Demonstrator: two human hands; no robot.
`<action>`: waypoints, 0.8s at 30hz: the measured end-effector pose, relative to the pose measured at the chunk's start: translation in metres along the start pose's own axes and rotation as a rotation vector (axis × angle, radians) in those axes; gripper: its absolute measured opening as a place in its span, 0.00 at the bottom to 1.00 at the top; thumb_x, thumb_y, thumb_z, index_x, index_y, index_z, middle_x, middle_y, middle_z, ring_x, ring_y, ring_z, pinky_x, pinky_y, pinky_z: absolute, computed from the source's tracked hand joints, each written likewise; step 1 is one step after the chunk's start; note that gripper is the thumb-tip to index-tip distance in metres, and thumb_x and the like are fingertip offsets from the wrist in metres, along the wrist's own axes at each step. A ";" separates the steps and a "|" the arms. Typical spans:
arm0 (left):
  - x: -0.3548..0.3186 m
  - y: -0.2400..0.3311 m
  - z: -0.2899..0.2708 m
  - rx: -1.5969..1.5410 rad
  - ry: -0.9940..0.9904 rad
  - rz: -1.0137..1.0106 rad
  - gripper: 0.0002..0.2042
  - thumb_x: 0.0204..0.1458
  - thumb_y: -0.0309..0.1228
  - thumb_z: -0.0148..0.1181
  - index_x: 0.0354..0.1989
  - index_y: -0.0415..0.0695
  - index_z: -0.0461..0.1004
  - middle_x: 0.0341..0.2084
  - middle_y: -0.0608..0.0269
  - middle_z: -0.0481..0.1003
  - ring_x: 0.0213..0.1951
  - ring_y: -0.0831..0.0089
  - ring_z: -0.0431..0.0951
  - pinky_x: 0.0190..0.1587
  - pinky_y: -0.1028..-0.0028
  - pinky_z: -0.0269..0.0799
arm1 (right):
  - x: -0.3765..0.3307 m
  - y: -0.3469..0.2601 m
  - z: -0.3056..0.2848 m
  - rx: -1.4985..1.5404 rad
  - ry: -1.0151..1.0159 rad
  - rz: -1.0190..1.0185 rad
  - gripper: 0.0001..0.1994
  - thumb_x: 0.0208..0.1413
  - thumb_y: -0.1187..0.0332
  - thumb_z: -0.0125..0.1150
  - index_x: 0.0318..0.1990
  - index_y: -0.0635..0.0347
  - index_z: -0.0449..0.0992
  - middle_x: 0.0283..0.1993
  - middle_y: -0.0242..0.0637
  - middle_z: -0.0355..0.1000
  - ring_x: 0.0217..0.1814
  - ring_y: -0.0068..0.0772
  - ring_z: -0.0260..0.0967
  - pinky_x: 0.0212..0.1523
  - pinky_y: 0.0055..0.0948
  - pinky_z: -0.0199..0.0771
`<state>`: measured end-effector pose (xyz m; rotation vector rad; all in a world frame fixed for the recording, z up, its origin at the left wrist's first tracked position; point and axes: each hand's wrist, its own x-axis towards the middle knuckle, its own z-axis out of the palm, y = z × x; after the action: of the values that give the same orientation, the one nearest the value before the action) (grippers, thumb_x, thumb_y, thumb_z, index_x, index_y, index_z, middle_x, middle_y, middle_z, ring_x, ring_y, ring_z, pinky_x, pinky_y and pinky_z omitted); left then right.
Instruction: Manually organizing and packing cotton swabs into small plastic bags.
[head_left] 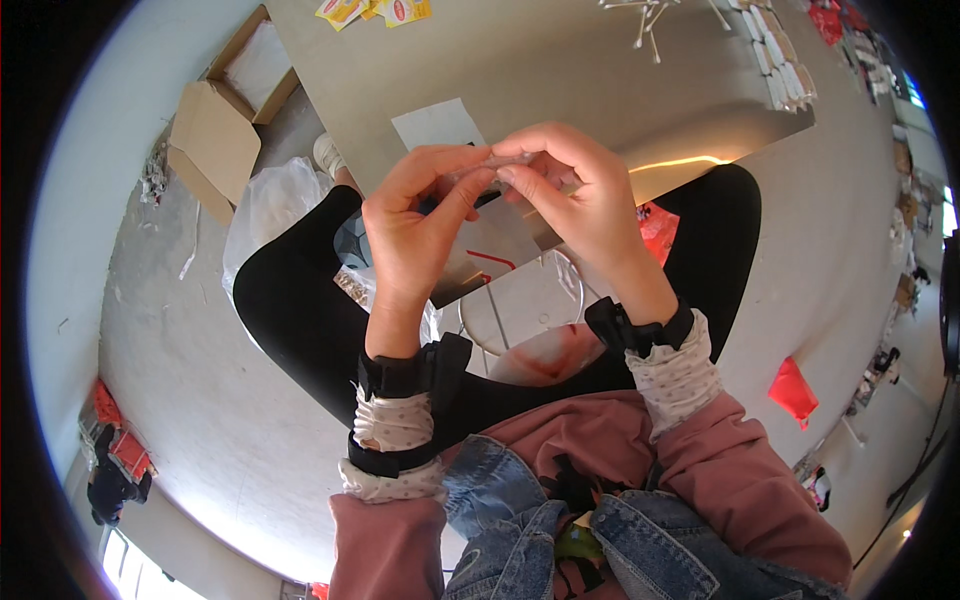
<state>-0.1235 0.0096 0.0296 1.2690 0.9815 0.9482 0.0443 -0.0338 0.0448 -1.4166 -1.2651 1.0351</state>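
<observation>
Above the near edge of the table, my left hand (418,205) and my right hand (585,190) meet fingertip to fingertip. Both are closed in a pinch on a small, clear, crinkled plastic wrapper (508,160), stretched between thumbs and forefingers. Whether anything lies inside it is too small to tell. Just beyond my left hand, a white sheet (437,124) rests on the brownish table (480,60). At the far side of the table are several loose white-tipped sticks like cotton swabs (652,22) and a row of white wrapped packs (778,58).
Yellow packets (375,10) lie at the table's far left. An opened cardboard box (215,135) and a clear plastic bag (268,205) are on the floor to the left. A round metal frame (470,325) shows between my legs. A red bag (793,392) lies at right.
</observation>
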 end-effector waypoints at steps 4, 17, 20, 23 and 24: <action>0.000 0.003 0.000 0.008 -0.049 -0.097 0.11 0.53 0.20 0.67 0.45 0.36 0.81 0.32 0.66 0.80 0.28 0.84 0.76 0.29 0.82 0.73 | 0.002 0.002 -0.001 -0.066 0.015 -0.080 0.05 0.59 0.81 0.60 0.42 0.69 0.78 0.41 0.36 0.76 0.38 0.24 0.77 0.36 0.21 0.81; -0.001 0.011 -0.004 0.065 -0.124 -0.118 0.11 0.54 0.19 0.65 0.46 0.35 0.81 0.35 0.61 0.82 0.30 0.79 0.78 0.33 0.80 0.75 | 0.005 0.000 -0.005 0.011 -0.009 -0.143 0.05 0.58 0.82 0.60 0.40 0.67 0.78 0.37 0.35 0.75 0.35 0.24 0.77 0.32 0.21 0.81; -0.003 0.008 -0.003 0.039 -0.106 -0.090 0.12 0.54 0.19 0.64 0.47 0.35 0.80 0.36 0.61 0.82 0.31 0.79 0.78 0.33 0.80 0.75 | 0.004 -0.001 -0.006 -0.003 -0.010 -0.149 0.05 0.58 0.82 0.61 0.40 0.66 0.78 0.37 0.35 0.75 0.35 0.24 0.77 0.32 0.21 0.81; -0.004 0.003 -0.002 -0.007 -0.092 -0.070 0.12 0.55 0.19 0.64 0.48 0.35 0.80 0.37 0.61 0.82 0.30 0.79 0.78 0.33 0.79 0.76 | 0.004 0.001 -0.009 -0.055 -0.029 -0.146 0.06 0.58 0.83 0.60 0.40 0.67 0.79 0.39 0.36 0.76 0.38 0.25 0.77 0.34 0.22 0.82; -0.004 0.002 -0.002 -0.007 -0.085 -0.066 0.12 0.55 0.19 0.63 0.48 0.35 0.80 0.38 0.60 0.82 0.30 0.79 0.78 0.33 0.79 0.76 | 0.004 0.002 -0.010 -0.094 -0.030 -0.167 0.06 0.58 0.83 0.60 0.41 0.67 0.79 0.40 0.36 0.76 0.38 0.25 0.77 0.34 0.22 0.82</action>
<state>-0.1262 0.0065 0.0318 1.2537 0.9470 0.8399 0.0543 -0.0306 0.0451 -1.3440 -1.4448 0.8964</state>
